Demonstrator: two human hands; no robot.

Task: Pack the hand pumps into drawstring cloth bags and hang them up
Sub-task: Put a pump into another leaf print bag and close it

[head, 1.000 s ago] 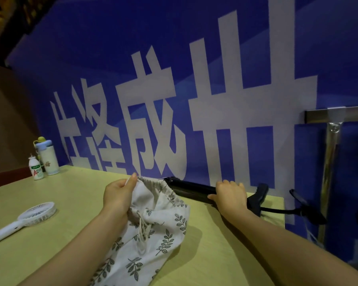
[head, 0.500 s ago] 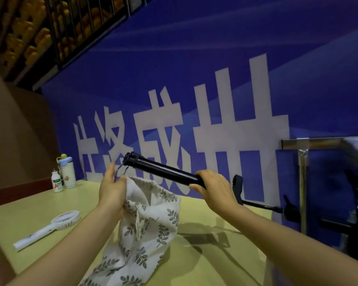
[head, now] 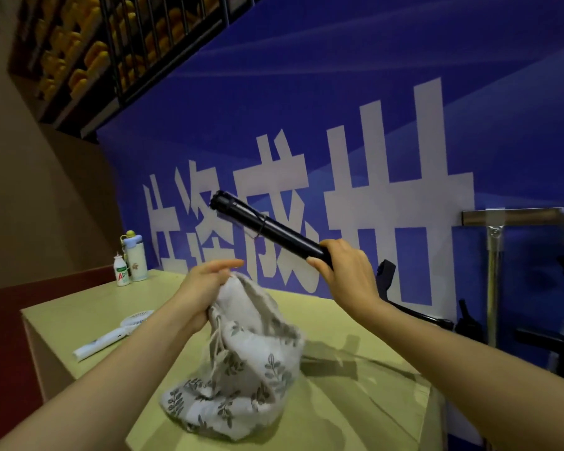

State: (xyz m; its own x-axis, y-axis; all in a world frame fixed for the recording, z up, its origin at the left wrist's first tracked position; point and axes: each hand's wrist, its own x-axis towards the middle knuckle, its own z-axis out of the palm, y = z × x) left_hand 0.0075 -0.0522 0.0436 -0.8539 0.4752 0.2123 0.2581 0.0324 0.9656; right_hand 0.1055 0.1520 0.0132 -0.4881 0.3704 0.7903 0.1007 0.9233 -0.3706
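Observation:
A black hand pump (head: 264,227) is held in the air, its far end tilted up to the left. My right hand (head: 349,275) grips its lower end, and the pump's handle and hose (head: 386,281) stick out behind that hand. My left hand (head: 205,288) pinches the rim of a white drawstring cloth bag (head: 248,362) with a grey leaf print. The bag hangs down onto the yellow-green table (head: 355,402), its mouth open below the pump. The pump is outside the bag.
A white hand-held fan (head: 111,336) lies at the table's left. A small milk bottle (head: 121,271) and a white flask (head: 135,255) stand at the far left corner. A metal rail on a post (head: 495,255) rises at the right against the blue banner wall.
My right hand lifted the pump off the table and swung its far end up and left, above the bag. My left hand raised the bag's rim.

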